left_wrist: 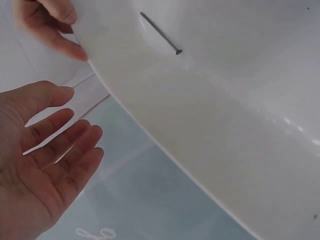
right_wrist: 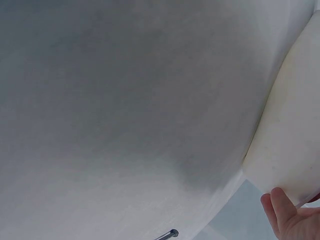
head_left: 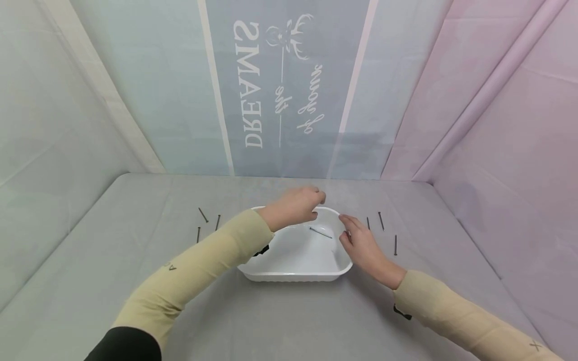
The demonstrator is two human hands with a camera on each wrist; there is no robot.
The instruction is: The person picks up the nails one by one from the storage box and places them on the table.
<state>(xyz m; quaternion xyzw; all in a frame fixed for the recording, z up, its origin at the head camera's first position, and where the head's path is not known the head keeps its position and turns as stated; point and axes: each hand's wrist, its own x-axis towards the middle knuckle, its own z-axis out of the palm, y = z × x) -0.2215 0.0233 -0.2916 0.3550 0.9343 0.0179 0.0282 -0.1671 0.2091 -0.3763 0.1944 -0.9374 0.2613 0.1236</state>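
A white plastic tray (head_left: 293,258) with a raised rim stands on the grey surface, and one nail (head_left: 321,232) lies inside it near the far right. My left hand (head_left: 295,206) hovers over the tray's far rim. In the left wrist view its fingers (left_wrist: 75,145) are relaxed, spread a little and hold nothing. At the tray's right far corner my right hand (head_left: 363,248) grips the rim, thumb toward the inside and fingers along the outer wall. The right wrist view shows fingertips (right_wrist: 282,202) against the tray's outer wall (right_wrist: 287,135).
Left of the tray lie three loose nails, the farthest one (head_left: 203,215) slanted. Three more lie to the right, one nail (head_left: 395,245) nearest the front. A printed cloth (head_left: 280,160) hangs behind, with pale cloth walls on both sides.
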